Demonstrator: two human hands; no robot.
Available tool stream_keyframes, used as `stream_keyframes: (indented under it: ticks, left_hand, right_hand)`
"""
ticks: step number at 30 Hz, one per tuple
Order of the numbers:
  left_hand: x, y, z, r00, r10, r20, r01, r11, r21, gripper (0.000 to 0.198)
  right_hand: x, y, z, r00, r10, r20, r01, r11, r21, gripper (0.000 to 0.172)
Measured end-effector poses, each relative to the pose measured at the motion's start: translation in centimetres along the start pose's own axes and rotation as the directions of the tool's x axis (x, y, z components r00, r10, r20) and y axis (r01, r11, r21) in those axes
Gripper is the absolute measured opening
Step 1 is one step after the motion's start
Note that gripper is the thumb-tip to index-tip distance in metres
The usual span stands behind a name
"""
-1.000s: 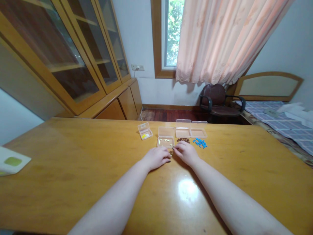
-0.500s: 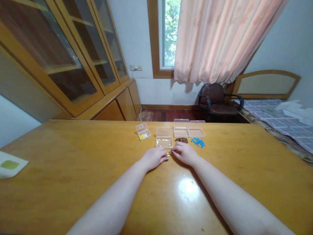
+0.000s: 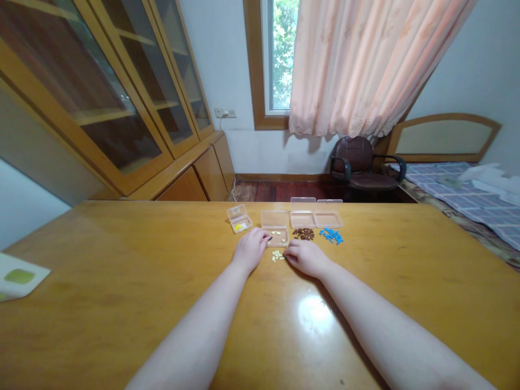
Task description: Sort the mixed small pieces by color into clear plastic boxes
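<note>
My left hand (image 3: 250,251) is at the left side of an open clear plastic box (image 3: 278,245), its fingertips pinched over the box's edge. A few small pale yellow pieces (image 3: 277,232) lie inside that box. In front of it, a small heap of pale yellow pieces (image 3: 277,255) rests on the table. My right hand (image 3: 307,257) lies just right of this heap, thumb and fingers closed together at its edge. What either pinch holds is too small to make out. Behind my right hand are a pile of brown pieces (image 3: 304,234) and a pile of blue pieces (image 3: 332,236).
Two open clear boxes (image 3: 316,226) stand behind the brown and blue piles. A smaller open box (image 3: 244,231) with yellow and white pieces is at the left. A white sheet with a green patch (image 3: 24,276) lies at the wooden table's (image 3: 162,281) left edge.
My left hand has moved up from the pale yellow heap to the box's left side, uncovering the heap. My right hand has stayed nearly in place beside the heap.
</note>
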State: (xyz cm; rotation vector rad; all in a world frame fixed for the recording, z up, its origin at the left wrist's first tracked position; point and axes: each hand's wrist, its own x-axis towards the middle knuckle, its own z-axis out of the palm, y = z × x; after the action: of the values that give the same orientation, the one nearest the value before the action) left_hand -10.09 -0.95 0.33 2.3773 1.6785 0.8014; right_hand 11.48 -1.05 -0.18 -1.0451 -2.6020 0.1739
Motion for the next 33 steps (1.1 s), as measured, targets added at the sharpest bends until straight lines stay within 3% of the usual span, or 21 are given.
stream_keyframes:
  ticks: [3, 6, 10, 14, 18, 24, 33]
  left_hand:
    - [0.0, -0.5, -0.1, 1.000, -0.002, 0.002, 0.002, 1.000, 0.007, 0.022]
    - [-0.4, -0.5, -0.8, 0.992, 0.101, 0.075, -0.101, 0.995, -0.003, 0.022]
    - [-1.0, 0.3, -2.0, 0.932, 0.266, 0.246, -0.272, 0.962, -0.008, 0.018]
    - [-1.1, 0.8, -2.5, 0.889, 0.315, 0.334, -0.317, 0.947, -0.049, 0.016]
    - [-1.0, 0.7, -2.4, 0.879, 0.296, 0.374, -0.301, 0.953, -0.048, 0.012]
    - [-0.9, 0.4, -1.6, 0.872, 0.302, 0.384, -0.304, 0.951, -0.057, 0.013]
    - [-0.8, 0.8, -1.4, 0.883, 0.264, 0.389, -0.259, 0.964, -0.066, 0.011]
  right_hand:
    - [0.0, -0.1, 0.0, 0.998, -0.004, -0.068, 0.005, 1.000, 0.010, 0.016]
    - [0.0, 0.1, 0.1, 0.978, 0.039, -0.207, -0.035, 0.999, 0.023, 0.020]
    - [0.4, 0.6, 0.5, 0.927, 0.148, -0.346, -0.137, 0.989, 0.056, 0.021]
    - [0.6, 0.9, 0.9, 0.940, 0.208, -0.269, -0.206, 0.978, 0.038, 0.022]
    - [0.3, 0.8, 0.3, 0.967, 0.148, -0.206, -0.142, 0.989, 0.044, 0.024]
    - [-0.2, 0.2, -0.6, 0.998, -0.025, -0.064, 0.031, 0.995, 0.092, 0.018]
    - [0.0, -0.4, -0.5, 0.999, -0.041, 0.001, 0.041, 0.999, 0.036, 0.016]
